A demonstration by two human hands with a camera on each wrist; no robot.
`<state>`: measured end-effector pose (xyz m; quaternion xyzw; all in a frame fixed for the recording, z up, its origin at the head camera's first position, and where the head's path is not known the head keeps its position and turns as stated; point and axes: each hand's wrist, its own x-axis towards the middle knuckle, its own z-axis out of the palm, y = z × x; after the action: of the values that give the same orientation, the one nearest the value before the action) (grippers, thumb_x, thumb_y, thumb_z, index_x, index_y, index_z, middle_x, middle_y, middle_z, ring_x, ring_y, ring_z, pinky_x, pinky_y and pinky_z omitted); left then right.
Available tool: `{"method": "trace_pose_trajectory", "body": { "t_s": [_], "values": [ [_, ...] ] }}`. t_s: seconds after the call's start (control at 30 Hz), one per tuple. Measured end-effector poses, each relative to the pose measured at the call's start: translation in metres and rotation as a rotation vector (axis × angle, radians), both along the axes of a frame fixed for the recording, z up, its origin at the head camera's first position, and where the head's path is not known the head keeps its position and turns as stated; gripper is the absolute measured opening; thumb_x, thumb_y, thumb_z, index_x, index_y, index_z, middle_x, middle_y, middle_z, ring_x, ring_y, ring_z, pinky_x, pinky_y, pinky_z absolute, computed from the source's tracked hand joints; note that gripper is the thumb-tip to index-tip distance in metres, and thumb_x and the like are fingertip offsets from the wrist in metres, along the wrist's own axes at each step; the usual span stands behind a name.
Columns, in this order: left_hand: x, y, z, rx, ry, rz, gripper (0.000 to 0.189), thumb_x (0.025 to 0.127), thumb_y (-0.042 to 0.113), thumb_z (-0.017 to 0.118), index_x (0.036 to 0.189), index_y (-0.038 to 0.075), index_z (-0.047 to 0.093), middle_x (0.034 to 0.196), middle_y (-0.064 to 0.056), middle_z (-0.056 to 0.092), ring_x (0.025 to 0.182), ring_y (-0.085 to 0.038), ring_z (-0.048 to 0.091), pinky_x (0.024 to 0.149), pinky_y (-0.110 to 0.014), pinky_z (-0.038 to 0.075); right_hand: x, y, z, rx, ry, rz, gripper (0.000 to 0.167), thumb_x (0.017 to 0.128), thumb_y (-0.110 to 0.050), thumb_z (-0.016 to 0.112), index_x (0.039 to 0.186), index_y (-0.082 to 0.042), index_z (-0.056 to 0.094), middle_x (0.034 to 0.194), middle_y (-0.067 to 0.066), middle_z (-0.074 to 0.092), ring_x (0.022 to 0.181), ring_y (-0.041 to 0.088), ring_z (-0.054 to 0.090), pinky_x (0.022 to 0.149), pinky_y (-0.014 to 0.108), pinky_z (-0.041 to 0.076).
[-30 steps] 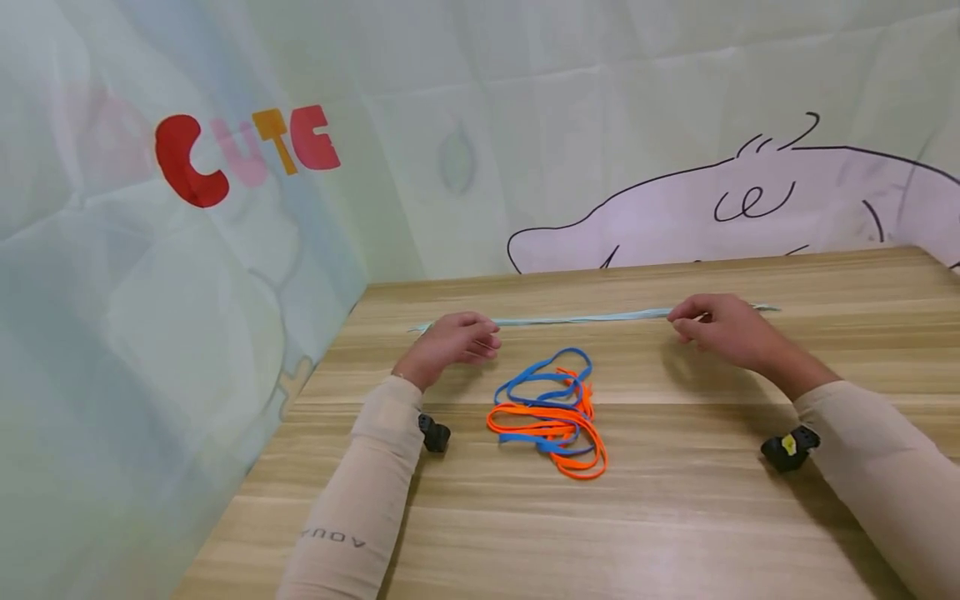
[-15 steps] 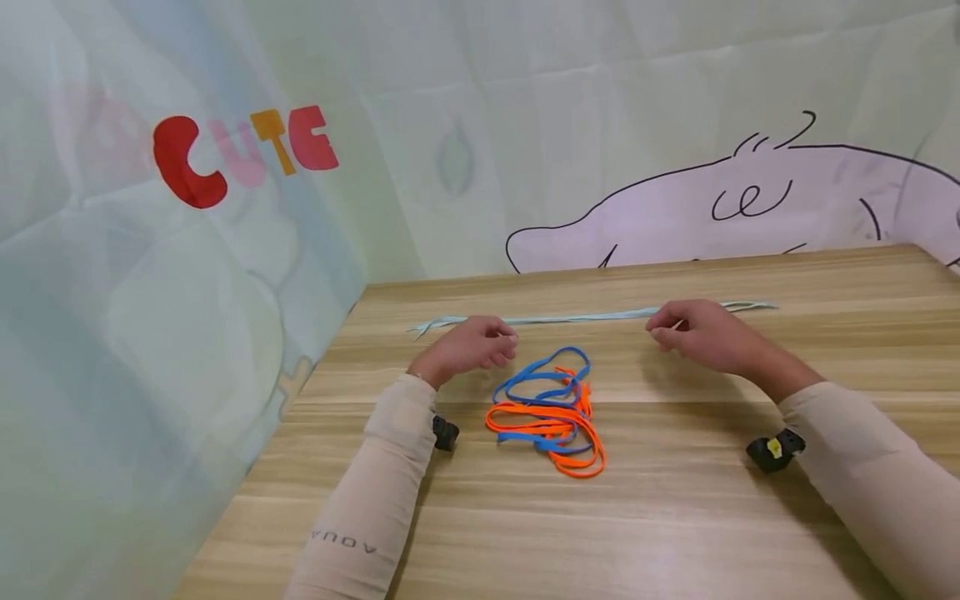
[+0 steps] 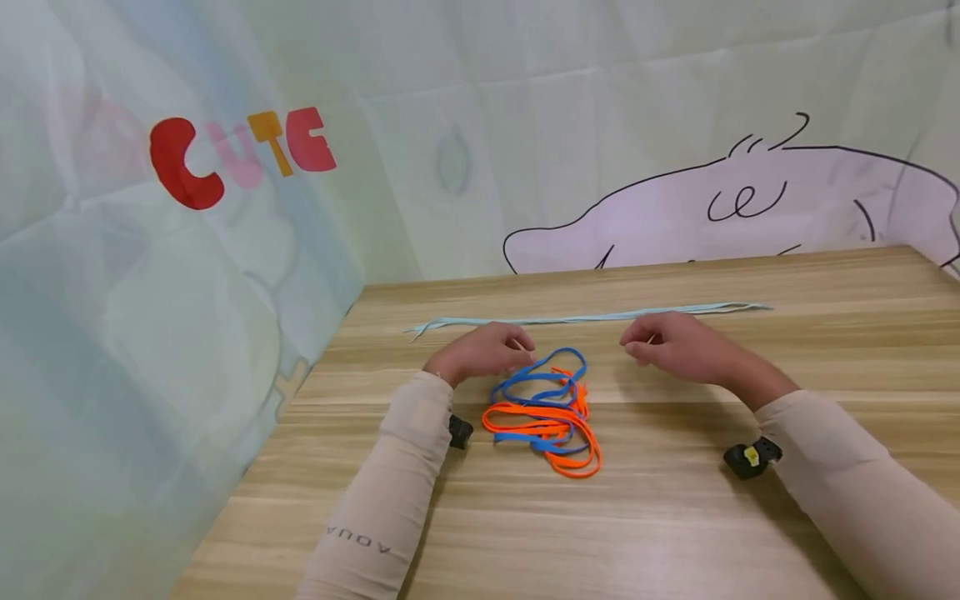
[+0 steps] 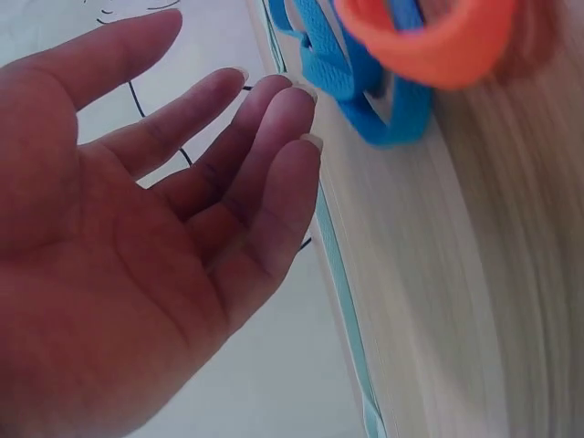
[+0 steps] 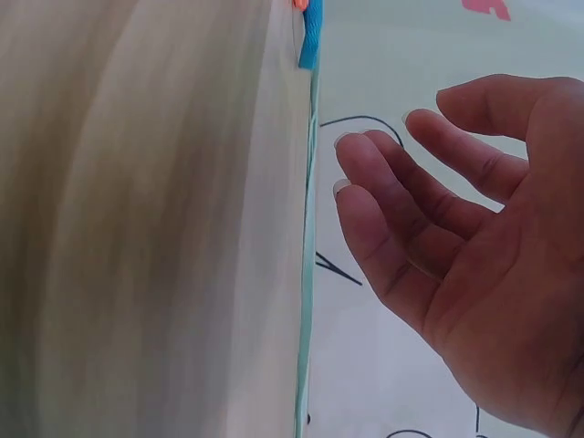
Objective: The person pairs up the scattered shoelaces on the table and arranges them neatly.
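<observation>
My left hand (image 3: 491, 350) hovers beside the upper left of a loosely looped pile of flat laces, its fingers relaxed and holding nothing. In that pile a blue lace (image 3: 536, 377) and an orange lace (image 3: 536, 417) lie tangled together. To the right, above the table, is my right hand (image 3: 675, 343), with loosely bent fingers and nothing between them in the right wrist view. Behind both hands a light-blue lace (image 3: 577, 318) stretches nearly straight from left to right, doubled into several strands near its ends.
Under everything is a wood-grain table (image 3: 645, 517). A printed fabric backdrop (image 3: 420, 150) rises along its far and left edges. Each sleeve carries a small black camera, such as the right wrist camera (image 3: 750, 457).
Both hands have moved inward and nearer the body, away from the light-blue lace. More of that lace shows at both ends. The blue and orange laces have kept their shape.
</observation>
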<state>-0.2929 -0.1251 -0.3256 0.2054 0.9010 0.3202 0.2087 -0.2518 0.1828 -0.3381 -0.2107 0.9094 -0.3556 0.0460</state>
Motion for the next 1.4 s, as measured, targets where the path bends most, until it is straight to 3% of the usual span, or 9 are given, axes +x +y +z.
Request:
{"method": "trace_pose_trajectory", "body": {
  "t_s": [0.47, 0.73, 1.13, 1.4],
  "values": [
    [0.007, 0.02, -0.007, -0.067, -0.029, -0.085, 0.036, 0.097, 0.029, 0.066, 0.128, 0.01, 0.064, 0.127, -0.007, 0.063, 0.112, -0.022, 0.06, 0.093, -0.037, 0.05, 0.001, -0.015, -0.012, -0.048, -0.012, 0.071, 0.02, 0.099, -0.016, 0.061, 0.112, -0.002, 0.068, 0.093, 0.005, 0.069, 0.083, 0.018, 0.062, 0.073, 0.036, 0.05],
    [0.011, 0.033, -0.011, -0.103, -0.003, -0.13, 0.032, 0.094, 0.027, 0.071, 0.123, 0.015, 0.067, 0.12, -0.005, 0.067, 0.106, -0.018, 0.062, 0.089, -0.033, 0.051, 0.003, -0.019, -0.014, -0.045, -0.012, 0.084, 0.018, 0.1, -0.017, 0.061, 0.11, -0.004, 0.069, 0.09, 0.005, 0.068, 0.081, 0.019, 0.06, 0.073, 0.037, 0.05],
    [0.022, 0.053, -0.009, -0.148, 0.02, -0.199, 0.03, 0.091, 0.007, 0.072, 0.121, 0.012, 0.068, 0.109, -0.004, 0.068, 0.097, -0.016, 0.061, 0.087, -0.029, 0.05, 0.002, -0.024, -0.009, -0.029, -0.015, 0.104, 0.021, 0.098, -0.014, 0.063, 0.114, -0.003, 0.069, 0.103, 0.005, 0.071, 0.083, 0.017, 0.064, 0.076, 0.036, 0.053],
    [0.025, 0.061, -0.011, -0.166, 0.006, -0.27, 0.035, 0.087, 0.005, 0.074, 0.12, 0.014, 0.066, 0.102, -0.001, 0.064, 0.094, -0.016, 0.058, 0.083, -0.026, 0.048, 0.004, -0.023, -0.009, -0.015, -0.021, 0.113, 0.024, 0.099, -0.017, 0.062, 0.116, -0.002, 0.069, 0.106, 0.006, 0.069, 0.087, 0.019, 0.063, 0.078, 0.036, 0.053]
  ]
}}
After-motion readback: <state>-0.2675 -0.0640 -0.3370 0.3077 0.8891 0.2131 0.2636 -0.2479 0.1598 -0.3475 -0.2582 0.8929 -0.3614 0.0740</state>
